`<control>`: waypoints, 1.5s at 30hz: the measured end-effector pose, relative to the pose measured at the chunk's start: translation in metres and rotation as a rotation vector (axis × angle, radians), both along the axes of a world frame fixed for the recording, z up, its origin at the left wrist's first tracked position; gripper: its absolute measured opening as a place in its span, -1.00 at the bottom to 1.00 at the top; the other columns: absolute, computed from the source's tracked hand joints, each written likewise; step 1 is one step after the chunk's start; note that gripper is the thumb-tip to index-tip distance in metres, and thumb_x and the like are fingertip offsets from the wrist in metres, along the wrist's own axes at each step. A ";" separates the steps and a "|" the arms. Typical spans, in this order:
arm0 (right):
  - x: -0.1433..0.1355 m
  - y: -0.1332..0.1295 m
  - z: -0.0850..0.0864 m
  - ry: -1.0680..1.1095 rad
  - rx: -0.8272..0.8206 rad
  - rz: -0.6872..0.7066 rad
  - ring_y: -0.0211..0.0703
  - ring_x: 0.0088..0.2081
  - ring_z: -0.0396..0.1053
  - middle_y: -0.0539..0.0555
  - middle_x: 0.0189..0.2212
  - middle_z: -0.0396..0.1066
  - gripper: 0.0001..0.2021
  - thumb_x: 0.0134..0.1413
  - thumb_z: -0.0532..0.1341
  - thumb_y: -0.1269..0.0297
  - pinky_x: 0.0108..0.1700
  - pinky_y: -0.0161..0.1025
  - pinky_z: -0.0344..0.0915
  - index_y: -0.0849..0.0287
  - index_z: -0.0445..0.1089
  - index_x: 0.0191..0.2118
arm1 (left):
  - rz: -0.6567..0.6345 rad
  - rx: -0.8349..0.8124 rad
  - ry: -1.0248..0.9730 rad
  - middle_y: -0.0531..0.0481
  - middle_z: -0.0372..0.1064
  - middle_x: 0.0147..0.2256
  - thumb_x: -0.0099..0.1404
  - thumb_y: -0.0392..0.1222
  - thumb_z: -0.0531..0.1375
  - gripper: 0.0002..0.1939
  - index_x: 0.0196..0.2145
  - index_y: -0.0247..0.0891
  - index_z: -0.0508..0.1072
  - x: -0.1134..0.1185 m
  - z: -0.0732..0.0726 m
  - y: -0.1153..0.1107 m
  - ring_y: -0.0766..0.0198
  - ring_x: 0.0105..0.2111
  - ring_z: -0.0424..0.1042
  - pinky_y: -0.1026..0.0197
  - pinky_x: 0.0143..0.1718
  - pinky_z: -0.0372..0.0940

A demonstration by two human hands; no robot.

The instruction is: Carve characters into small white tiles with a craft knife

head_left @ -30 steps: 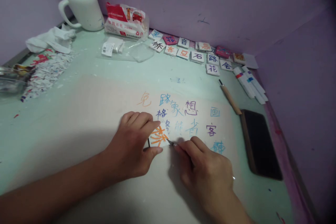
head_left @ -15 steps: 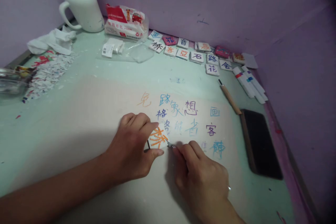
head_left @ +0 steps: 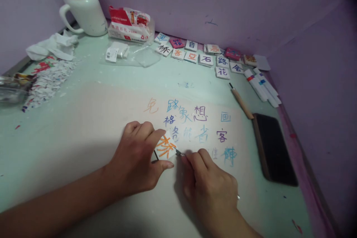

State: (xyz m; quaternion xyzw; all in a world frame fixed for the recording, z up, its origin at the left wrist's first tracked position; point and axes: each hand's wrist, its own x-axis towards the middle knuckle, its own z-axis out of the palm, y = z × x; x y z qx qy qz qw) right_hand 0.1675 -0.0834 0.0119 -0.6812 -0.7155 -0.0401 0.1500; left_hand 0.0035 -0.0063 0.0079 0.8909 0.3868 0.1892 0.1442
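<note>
Our L hand (head_left: 136, 156) is pinching the tile (head_left: 166, 147) betw. thumb & fingers, mid-board (head_left: 97, 115); our R hand (head_left: 213, 186) is pinching a knife (head_left: 179, 153), tip at the tile's right edge, contact unclear. Orange strokes (head_left: 162, 142) are showing complete; cuts are too small to tell, so we're judging much knife work's left. Marked tiles (head_left: 206, 60) are lying far right, scraps (head_left: 51, 81) left.

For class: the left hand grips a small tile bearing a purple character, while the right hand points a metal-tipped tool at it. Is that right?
No: in the head view, the character on the tile is orange. The left hand does grip the tile, and the right hand points the metal-tipped tool at it.
</note>
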 end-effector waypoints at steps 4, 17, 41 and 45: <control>-0.003 -0.001 0.001 -0.007 -0.040 -0.038 -0.29 -0.71 0.11 -0.01 -0.60 0.31 -0.69 0.21 -0.05 0.37 -0.61 -0.23 -0.21 0.16 0.35 -0.48 | -0.018 0.032 0.010 -0.07 0.21 -0.40 0.02 -0.02 0.34 -0.55 -0.23 -0.38 0.36 0.000 0.001 0.000 0.07 -0.39 0.25 -0.09 -0.25 0.15; -0.006 0.000 0.002 -0.007 -0.080 -0.053 -0.25 -0.69 0.14 0.02 -0.59 0.32 -0.76 0.12 -0.01 0.44 -0.60 -0.23 -0.25 0.16 0.31 -0.49 | -0.010 0.152 0.097 -0.05 0.23 -0.43 0.15 0.21 0.19 -0.47 -0.18 -0.35 0.37 -0.002 -0.002 -0.002 0.08 -0.41 0.26 -0.06 -0.24 0.18; -0.003 0.001 0.005 0.032 -0.093 -0.049 -0.23 -0.69 0.22 0.00 -0.58 0.33 -0.81 0.08 0.04 0.43 -0.60 -0.22 -0.26 0.14 0.29 -0.50 | 0.019 0.255 0.117 -0.07 0.29 -0.46 0.22 0.28 0.08 -0.45 -0.17 -0.31 0.35 -0.002 -0.005 -0.009 0.08 -0.45 0.28 -0.04 -0.27 0.19; 0.004 0.005 0.006 0.035 -0.099 0.029 -0.24 -0.68 0.21 0.00 -0.57 0.34 -0.81 0.09 0.03 0.40 -0.59 -0.22 -0.25 0.15 0.31 -0.49 | 0.008 0.226 0.086 -0.06 0.29 -0.44 0.20 0.27 0.11 -0.46 -0.15 -0.29 0.32 -0.003 -0.005 -0.008 0.09 -0.43 0.28 -0.05 -0.25 0.20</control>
